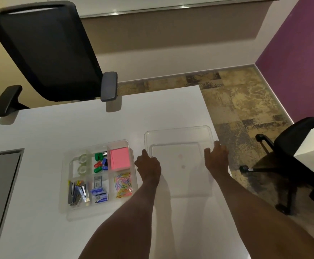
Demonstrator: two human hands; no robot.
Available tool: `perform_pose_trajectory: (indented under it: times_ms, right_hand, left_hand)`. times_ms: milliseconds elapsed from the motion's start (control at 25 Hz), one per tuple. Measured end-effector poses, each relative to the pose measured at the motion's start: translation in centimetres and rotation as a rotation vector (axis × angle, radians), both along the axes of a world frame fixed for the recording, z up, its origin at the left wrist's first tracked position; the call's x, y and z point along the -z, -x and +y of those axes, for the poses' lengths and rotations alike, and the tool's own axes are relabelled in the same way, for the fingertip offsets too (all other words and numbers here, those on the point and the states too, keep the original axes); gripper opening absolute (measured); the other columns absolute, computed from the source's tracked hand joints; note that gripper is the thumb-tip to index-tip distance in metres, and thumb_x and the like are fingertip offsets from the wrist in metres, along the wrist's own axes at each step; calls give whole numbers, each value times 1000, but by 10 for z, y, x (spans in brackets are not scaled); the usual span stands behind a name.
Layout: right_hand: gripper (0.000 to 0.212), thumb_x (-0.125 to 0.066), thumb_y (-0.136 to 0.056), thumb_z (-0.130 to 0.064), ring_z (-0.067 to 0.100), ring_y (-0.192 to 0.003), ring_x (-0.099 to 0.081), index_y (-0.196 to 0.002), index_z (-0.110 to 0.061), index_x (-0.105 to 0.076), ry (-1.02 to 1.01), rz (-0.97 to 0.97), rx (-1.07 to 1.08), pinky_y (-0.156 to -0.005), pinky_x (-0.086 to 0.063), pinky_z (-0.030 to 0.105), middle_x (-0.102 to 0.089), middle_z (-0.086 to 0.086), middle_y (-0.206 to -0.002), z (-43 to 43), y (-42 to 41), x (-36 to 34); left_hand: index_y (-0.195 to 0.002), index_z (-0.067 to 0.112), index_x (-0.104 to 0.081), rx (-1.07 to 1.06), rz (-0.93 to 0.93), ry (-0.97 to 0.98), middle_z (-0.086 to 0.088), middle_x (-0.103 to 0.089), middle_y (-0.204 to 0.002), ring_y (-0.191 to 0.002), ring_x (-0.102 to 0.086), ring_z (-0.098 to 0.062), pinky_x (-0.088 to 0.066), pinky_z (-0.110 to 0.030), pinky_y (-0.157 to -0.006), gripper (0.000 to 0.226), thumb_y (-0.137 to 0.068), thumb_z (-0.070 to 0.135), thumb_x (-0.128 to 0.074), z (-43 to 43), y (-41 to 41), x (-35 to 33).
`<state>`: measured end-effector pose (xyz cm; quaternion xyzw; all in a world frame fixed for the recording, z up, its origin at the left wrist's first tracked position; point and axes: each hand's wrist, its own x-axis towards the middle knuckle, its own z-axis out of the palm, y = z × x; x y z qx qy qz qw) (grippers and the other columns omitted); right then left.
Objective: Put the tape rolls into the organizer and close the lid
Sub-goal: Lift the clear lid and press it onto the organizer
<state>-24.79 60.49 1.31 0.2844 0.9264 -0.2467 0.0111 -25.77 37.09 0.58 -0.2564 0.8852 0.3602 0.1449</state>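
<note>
White counter (77, 128), clear lid (178, 135) lying flat at its right edge, well apart from the open organizer (66, 184). Left hand (148, 165) and right hand (217, 156) on the lid's side rims; can't tell whether either grip is closed. Two tape rolls (81, 164) in organizer's far-left compartment.

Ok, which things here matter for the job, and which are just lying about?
Job: tape rolls in the organizer; clear lid, with left hand and right hand on it.
Lying about: black chair, second chair, grey panel.
</note>
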Motion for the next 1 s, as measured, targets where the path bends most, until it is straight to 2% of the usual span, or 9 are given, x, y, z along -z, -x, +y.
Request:
perform_pose_trajectory:
  times_ms: [160, 280, 360, 440, 520, 680, 800, 920, 1000]
  right_hand:
    - [34, -48, -99, -10, 47, -115, -54, -131, -1, -51, 15, 112, -12, -93, -48, 49, -61, 32, -117, -11, 11, -41]
    - [34, -46, -97, -3, 47, -107, -58, -130, -1, -53, -6, 220, -93, -85, -50, 48, -63, 30, -108, -32, 16, -75]
    - [36, -44, -96, 0, 45, -105, -58, -131, -3, -53, -9, 267, -140, -84, -52, 48, -64, 27, -108, -54, 17, -95]
    - [36, -46, -99, -1, 41, -105, -60, -134, -8, -52, -12, 294, -194, -81, -56, 46, -65, 23, -109, -80, 14, -111]
    - [35, -50, -100, -1, 37, -101, -64, -133, -12, -51, -15, 313, -260, -78, -56, 42, -68, 18, -106, -105, 8, -121]
    - [40, -48, -96, 10, 33, -92, -69, -128, -11, -57, 113, 358, -293, -82, -61, 41, -74, 12, -99, -160, -5, -136]
    - [37, -43, -95, 10, 33, -93, -70, -119, -9, -65, 236, 366, -254, -81, -58, 38, -75, 12, -99, -200, -14, -141]
    - [26, -44, -99, 3, 34, -79, -74, -102, -5, -68, 403, 361, -215, -64, -57, 30, -76, 17, -95, -233, -25, -142]
    - [23, -46, -98, 5, 37, -76, -75, -98, -3, -68, 472, 344, -208, -60, -55, 28, -74, 20, -93, -249, -31, -140]
  left_hand:
    - [-158, 9, -37, 10, 155, -56, -25, -56, -142, -134, -52, -41, -37, -45, -115, 53, -106, 15, -45, -26, 2, -33]
    - [-157, 14, -41, -25, 277, -140, -19, -61, -141, -128, -60, -38, -48, -42, -107, 51, -106, 9, -42, -61, 1, -65]
    - [-152, 11, -48, -91, 395, -137, -18, -66, -136, -125, -64, -36, -50, -40, -106, 48, -105, 4, -42, -84, -4, -84]
    - [-145, 8, -56, -178, 491, -101, -19, -74, -123, -117, -69, -35, -50, -39, -106, 45, -102, -1, -48, -112, -13, -101]
    - [-141, 7, -61, -250, 525, -75, -19, -77, -110, -109, -71, -36, -52, -40, -103, 44, -99, -4, -53, -142, -24, -113]
    - [-127, 1, -71, -340, 519, -84, -20, -76, -117, -116, -70, -36, -51, -41, -106, 33, -98, -3, -56, -211, -45, -126]
    - [-115, -1, -78, -354, 532, -99, -20, -78, -114, -112, -72, -34, -54, -41, -106, 24, -95, -1, -64, -256, -59, -136]
    - [-106, -1, -79, -391, 527, -169, -22, -79, -103, -95, -75, -36, -59, -43, -97, 27, -91, -9, -59, -294, -69, -142]
    - [-102, -3, -79, -443, 515, -272, -24, -78, -94, -78, -72, -34, -59, -42, -87, 27, -90, -11, -56, -314, -76, -143]
